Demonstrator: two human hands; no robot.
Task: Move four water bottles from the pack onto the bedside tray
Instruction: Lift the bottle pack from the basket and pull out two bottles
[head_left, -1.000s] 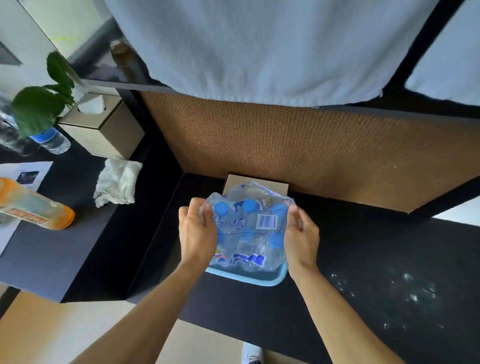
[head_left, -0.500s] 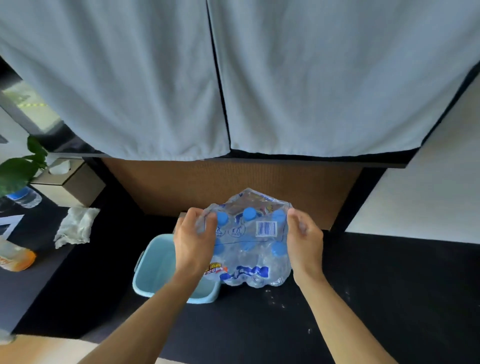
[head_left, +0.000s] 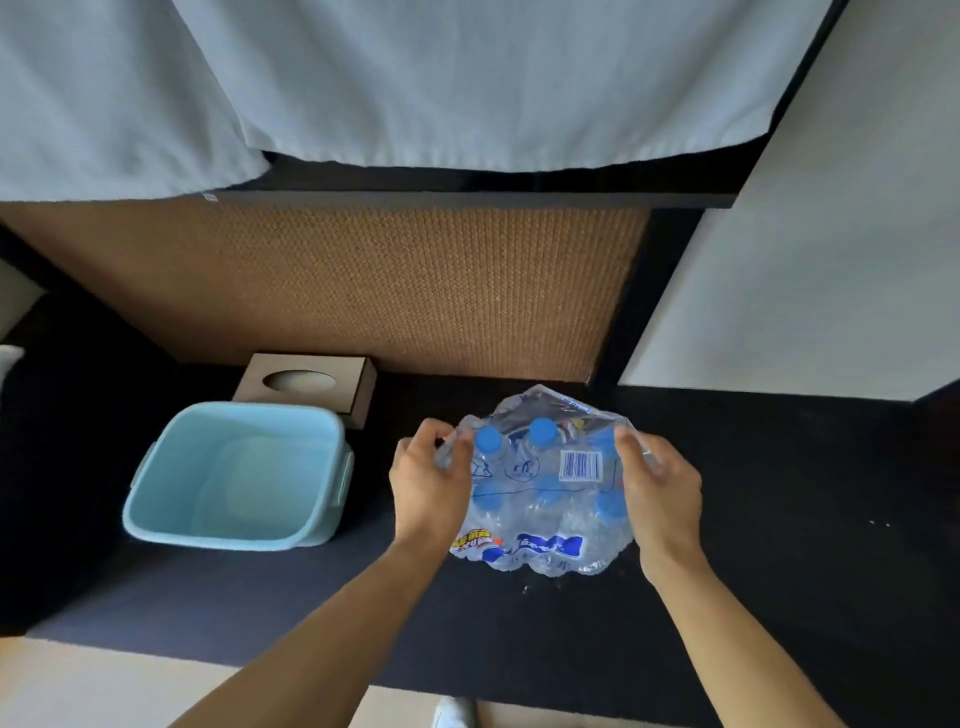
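Observation:
A shrink-wrapped pack of water bottles (head_left: 545, 493) with blue caps and a barcode label rests on the black surface (head_left: 779, 519). My left hand (head_left: 428, 483) grips the pack's left side and my right hand (head_left: 660, 488) grips its right side. To the left of the pack stands a light blue plastic tray (head_left: 156, 525), a deep tub with nothing inside. About a hand's width of black surface separates the pack from the tub.
A brown tissue box (head_left: 306, 382) sits behind the tub against a woven tan panel (head_left: 363, 286). Pale curtains (head_left: 415, 78) hang above. A white wall (head_left: 805, 260) is at the right. The counter's front edge runs just below my forearms.
The pack, held in both hands, has moved right off the tub and down onto the black surface. The view has shifted right, so the tub now appears at the left.

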